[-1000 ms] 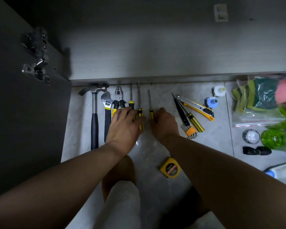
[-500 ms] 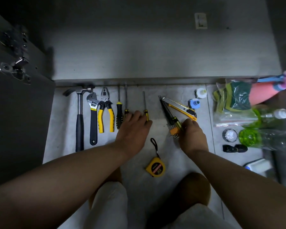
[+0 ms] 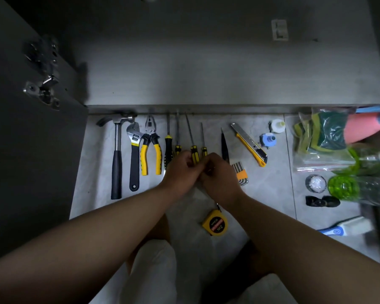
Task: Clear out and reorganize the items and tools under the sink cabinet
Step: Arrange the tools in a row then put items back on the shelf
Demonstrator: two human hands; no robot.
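Head view, tiled floor before the open sink cabinet. Row, left to right: hammer, adjustable wrench, pliers, 4 screwdrivers, utility knife, hex keys. Tape measure lies nearer the person. Left hand and right hand meet, fingers curled, over the screwdriver handles; whether either grips one cannot be told.

Single head-worn wide-angle view, looking steeply down from close above the tiled floor; open cabinet at the far side.
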